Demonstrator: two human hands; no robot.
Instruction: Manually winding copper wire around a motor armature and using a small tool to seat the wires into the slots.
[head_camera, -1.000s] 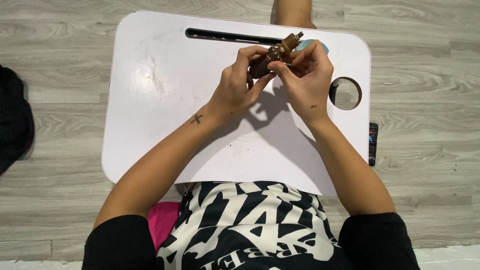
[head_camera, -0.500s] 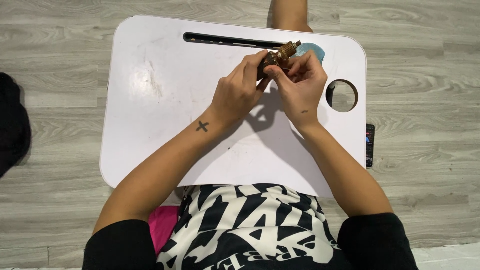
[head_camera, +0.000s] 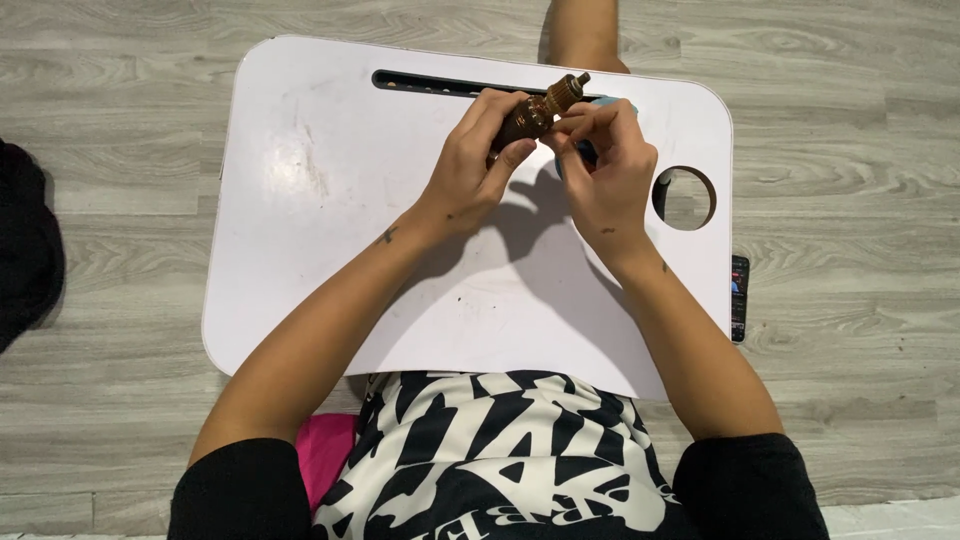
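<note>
From my feed the grey wood-plank floor fills the frame, and on it sits the biggest thing I can see — a white lap tray with rounded corners, a long dark slot near its far edge and a round cut-out hole at its right side. Nearer the camera is the black-and-white patterned shirt, with a strip of bright pink cloth showing just to the left of it. At the far left edge lies a dark bundle of fabric, well apart from the tray. A bare leg shows beyond the tray's far edge. Both forearms reach up over the tray and meet near the slot. The left hand is closed around a small brown bottle-shaped object, fingers wrapped over its body and thumb pressed beneath it; the object is held above the tray, tilted, with its narrower ridged end pointing up and away to the right. The right hand is curled against that same object, its fingertips pinched at the neck just below the ridged end (whether they truly clamp it or only touch, I can't tell). A sliver of something light blue peeks out behind the right hand. Smallest of all — a dark phone lies on the floor, just beside the tray's right edge.
</note>
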